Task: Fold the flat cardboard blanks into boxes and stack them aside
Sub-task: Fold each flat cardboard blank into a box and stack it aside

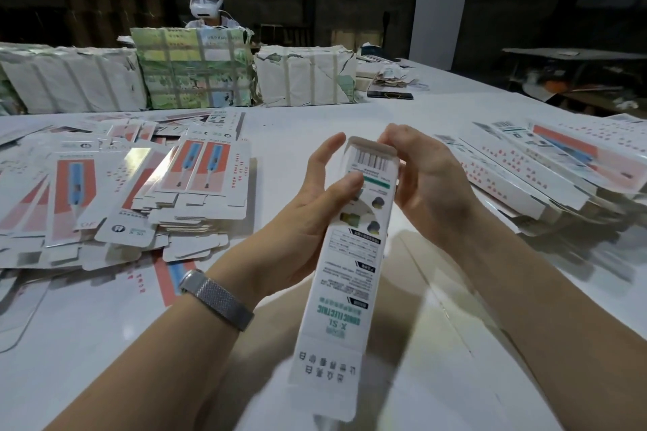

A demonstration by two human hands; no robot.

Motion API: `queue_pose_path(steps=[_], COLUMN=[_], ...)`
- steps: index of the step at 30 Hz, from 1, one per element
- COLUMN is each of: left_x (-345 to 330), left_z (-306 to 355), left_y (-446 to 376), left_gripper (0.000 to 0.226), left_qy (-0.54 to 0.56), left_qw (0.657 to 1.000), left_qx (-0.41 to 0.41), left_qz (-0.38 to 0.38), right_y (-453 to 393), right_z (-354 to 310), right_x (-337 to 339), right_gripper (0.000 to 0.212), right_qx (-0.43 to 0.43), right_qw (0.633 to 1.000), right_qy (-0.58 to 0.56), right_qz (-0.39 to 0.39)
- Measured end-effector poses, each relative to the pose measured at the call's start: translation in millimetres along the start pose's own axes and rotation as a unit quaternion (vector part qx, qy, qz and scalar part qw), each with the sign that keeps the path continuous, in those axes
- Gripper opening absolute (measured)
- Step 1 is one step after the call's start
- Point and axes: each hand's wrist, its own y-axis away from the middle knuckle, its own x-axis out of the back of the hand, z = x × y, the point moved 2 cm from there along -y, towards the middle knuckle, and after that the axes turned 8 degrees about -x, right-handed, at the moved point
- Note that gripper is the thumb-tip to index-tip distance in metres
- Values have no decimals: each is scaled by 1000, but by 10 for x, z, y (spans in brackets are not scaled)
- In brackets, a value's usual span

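Head view, looking down at a white table (350, 122). Both hands are on one long white box (350, 248), held up over the table with its far end pointing away from the person. The left hand (308, 217) cradles it from the left side, thumb lying across the printed face just below the barcode, the other fingers reaching up alongside the far end. The right hand (430, 182) sits on the other side with its fingers curled at the top flap; pretty sure they're pinching that flap, but the fingertips are tucked behind the cardboard so I can't see the contact properly. The near end of the box has a loose flap hanging toward the person, a bit blurred. There's a metal mesh watch band (217, 297) on the left wrist.

Left of the left hand is a messy heap of flat blanks (147, 185), red and blue print facing up, fanned over each other. One more blank (168, 276) lies flat on the table just under the left forearm. Right of the right hand is a stack of folded boxes (546, 168), lying lengthwise and overlapping.

Beyond the hands, a row of taped paper-wrapped bundles (196, 70) stands across the table. Behind those sits another person wearing a white headset (206, 5). A dark phone (389, 94) lies past the right-hand bundle.
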Motion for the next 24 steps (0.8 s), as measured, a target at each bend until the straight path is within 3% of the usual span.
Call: queue_pose_path(steps=[5, 7, 9, 11, 13, 16, 17, 20, 21, 24], left_x=[68, 99, 124, 128, 53, 38, 26, 61, 82, 76], left_z=[-91, -136, -150, -131, -66, -58, -51, -41, -76, -77], left_y=[-95, -248, -285, -327, -389, -462, -495, -486, -495, -543], left_gripper=[59, 52, 67, 83, 95, 75, 82, 148, 144, 88], left_qy=[3, -72, -136, -120, -85, -37, -34, -56, -71, -112], left_qw=[999, 997, 985, 983, 991, 994, 994, 993, 992, 989], left_qx=[1, -31, -92, -119, -101, -99, -100, -104, -101, -91], left_qz=[-43, -18, -47, -74, -36, -19, -8, 19, 24, 39], right_y=[-2, -3, 13, 22, 28, 45, 50, 59, 63, 69], right_z=[-39, -44, -52, -61, -83, -98, -96, -80, -82, -82], right_x=[65, 63, 50, 58, 76, 77, 68, 70, 69, 28], right_gripper=[9, 11, 16, 22, 22, 19, 19, 20, 21, 21], right_qx=[-21, -5, 7, 17, 21, 13, 7, -1, -1, 4], right_qw=[1000, 1000, 1000, 1000, 999, 999, 999, 999, 999, 999], right_qy=[8, 14, 20, 25, 24, 37, 42, 46, 46, 45], right_qz=[-14, -9, -4, 7, 16, -1, -5, -2, -1, 0])
